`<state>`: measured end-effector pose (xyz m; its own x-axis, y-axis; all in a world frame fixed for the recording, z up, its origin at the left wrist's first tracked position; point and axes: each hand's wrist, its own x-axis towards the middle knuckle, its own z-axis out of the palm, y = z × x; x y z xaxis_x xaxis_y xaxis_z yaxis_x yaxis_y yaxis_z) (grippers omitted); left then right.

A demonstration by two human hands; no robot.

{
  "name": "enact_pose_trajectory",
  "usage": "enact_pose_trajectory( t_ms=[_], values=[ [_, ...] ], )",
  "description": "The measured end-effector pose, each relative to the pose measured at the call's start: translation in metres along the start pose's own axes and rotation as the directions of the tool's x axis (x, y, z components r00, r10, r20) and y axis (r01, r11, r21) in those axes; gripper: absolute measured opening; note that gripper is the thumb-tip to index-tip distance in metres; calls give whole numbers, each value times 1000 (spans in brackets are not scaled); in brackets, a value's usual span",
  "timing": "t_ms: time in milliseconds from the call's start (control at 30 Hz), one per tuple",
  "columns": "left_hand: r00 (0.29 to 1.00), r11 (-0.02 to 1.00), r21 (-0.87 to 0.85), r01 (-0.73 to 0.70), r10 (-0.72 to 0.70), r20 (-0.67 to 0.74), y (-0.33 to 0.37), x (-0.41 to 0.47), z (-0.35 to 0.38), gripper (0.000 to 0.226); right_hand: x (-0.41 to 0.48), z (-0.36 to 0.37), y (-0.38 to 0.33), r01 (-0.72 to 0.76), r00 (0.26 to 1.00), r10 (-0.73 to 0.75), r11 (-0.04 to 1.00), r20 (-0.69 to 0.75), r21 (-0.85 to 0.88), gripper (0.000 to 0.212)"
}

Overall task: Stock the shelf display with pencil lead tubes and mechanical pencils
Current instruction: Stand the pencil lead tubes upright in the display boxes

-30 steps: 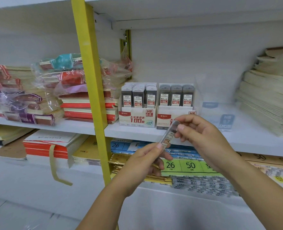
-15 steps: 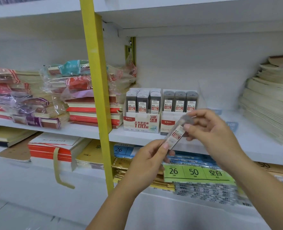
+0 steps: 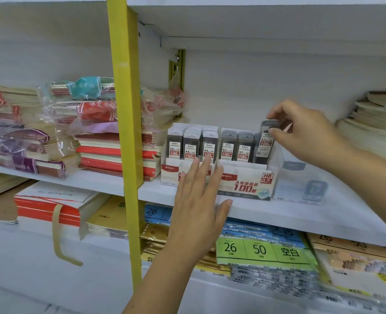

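Note:
Two white display boxes of pencil lead tubes stand side by side on the middle shelf (image 3: 266, 214): the 0.5 box (image 3: 169, 175) on the left and the 0.7 box (image 3: 246, 180) on the right, each with upright dark tubes. My right hand (image 3: 305, 132) pinches the grey cap of a lead tube (image 3: 265, 141) that stands slightly tilted at the right end of the 0.7 box's front row. My left hand (image 3: 198, 207) is spread flat, its straight fingers against the fronts of the two boxes. No mechanical pencils are visible.
A yellow upright post (image 3: 125, 132) stands left of the boxes. Stacked wrapped notebooks (image 3: 79, 123) fill the shelf on the left, and paper stacks (image 3: 373, 128) lie on the right. A clear empty display holder (image 3: 300, 184) sits right of the 0.7 box. Labelled packs (image 3: 262, 250) lie on the lower shelf.
My right hand has carried the lead tube up and forward from in front of me to the 0.7 box. My left hand let go of it and now lies flat against the box fronts.

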<state>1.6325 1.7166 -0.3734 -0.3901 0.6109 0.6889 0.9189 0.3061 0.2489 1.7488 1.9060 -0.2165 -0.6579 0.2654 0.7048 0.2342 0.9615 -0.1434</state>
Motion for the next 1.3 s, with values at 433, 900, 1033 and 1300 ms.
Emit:
enact_pose_trajectory(
  t_ms=[433,900,1033,1300],
  values=[
    [1000,996,-86,-18,18,-9,-3,-3,-2,66,4,4,3,-41,989,78,960,126,-277,26],
    [702,947,-110,303,-144,697,-39,-221,72,46,-331,175,-17,-584,538,263,802,801,128,20],
    [473,839,-5,544,-302,827,-50,-304,123,52,-425,235,-6,-648,324,363,758,874,-75,29],
    [282,723,176,668,-464,840,-59,-378,176,67,-486,305,-9,-771,215,449,623,868,-132,43]
  ],
)
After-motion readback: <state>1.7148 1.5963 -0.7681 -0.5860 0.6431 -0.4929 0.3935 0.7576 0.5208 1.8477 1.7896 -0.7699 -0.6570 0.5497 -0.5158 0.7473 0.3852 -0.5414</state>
